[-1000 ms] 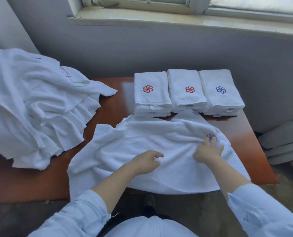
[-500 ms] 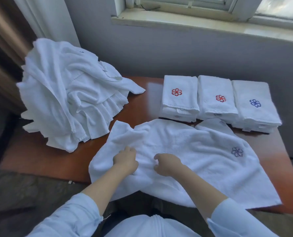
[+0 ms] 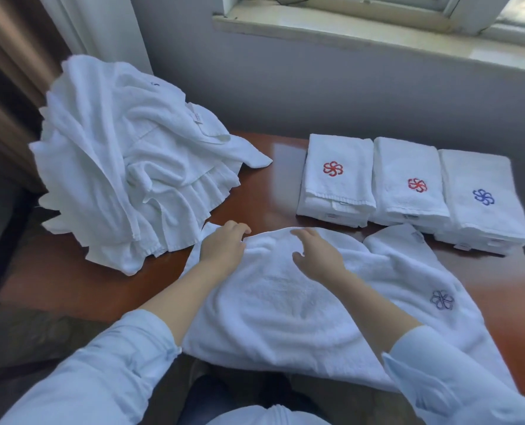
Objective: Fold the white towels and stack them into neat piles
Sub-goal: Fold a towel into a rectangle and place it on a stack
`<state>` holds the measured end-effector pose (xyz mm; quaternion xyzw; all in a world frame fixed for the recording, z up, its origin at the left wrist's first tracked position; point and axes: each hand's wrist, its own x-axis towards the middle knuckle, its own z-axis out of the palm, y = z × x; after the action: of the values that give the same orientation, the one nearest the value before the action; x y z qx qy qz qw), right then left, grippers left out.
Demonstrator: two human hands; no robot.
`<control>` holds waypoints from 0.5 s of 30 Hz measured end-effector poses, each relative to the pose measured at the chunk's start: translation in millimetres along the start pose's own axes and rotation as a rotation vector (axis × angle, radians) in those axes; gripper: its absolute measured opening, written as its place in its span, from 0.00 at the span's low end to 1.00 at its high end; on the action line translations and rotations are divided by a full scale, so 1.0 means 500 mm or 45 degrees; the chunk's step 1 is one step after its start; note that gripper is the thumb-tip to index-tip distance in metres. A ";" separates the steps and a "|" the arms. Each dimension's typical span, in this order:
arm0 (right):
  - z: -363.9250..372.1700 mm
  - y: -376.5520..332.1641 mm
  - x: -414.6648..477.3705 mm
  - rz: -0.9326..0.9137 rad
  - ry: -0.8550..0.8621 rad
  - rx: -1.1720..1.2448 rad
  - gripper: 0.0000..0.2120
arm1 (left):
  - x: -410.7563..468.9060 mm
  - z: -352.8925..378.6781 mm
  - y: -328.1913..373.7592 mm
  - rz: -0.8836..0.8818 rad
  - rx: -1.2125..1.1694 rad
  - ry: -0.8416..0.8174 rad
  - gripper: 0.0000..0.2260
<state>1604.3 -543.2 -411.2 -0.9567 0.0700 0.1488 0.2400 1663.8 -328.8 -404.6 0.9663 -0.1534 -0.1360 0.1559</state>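
Here both hands (image 3: 224, 250) (image 3: 318, 256) touch the towel (image 3: 285, 308)

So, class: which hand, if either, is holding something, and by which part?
The left hand appears to grip the spread towel at its far edge, near the left corner. The right hand, fingers loose, is over the towel and grips nothing.

Both forearms (image 3: 175, 289) reach forward, bare beyond the pale blue sleeves (image 3: 101, 369). The left hand (image 3: 222, 246) lies palm down, fingers bent, their tips toward the right hand (image 3: 316, 256). The right hand's fingers are spread and loosely straight, with the thumb out beside them.
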 end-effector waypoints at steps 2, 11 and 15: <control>0.000 0.010 0.025 0.025 -0.038 -0.044 0.27 | 0.020 0.007 -0.013 -0.010 0.005 -0.095 0.17; 0.033 0.045 0.064 0.181 -0.156 -0.189 0.28 | 0.048 0.050 -0.042 -0.043 0.264 -0.372 0.25; 0.019 0.075 0.053 0.366 -0.139 -0.122 0.12 | 0.061 0.027 -0.031 -0.120 0.342 -0.466 0.16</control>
<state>1619.3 -573.5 -443.9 -0.9377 0.1858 0.2365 0.1739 1691.8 -328.5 -428.9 0.9437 -0.1505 -0.2944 -0.0109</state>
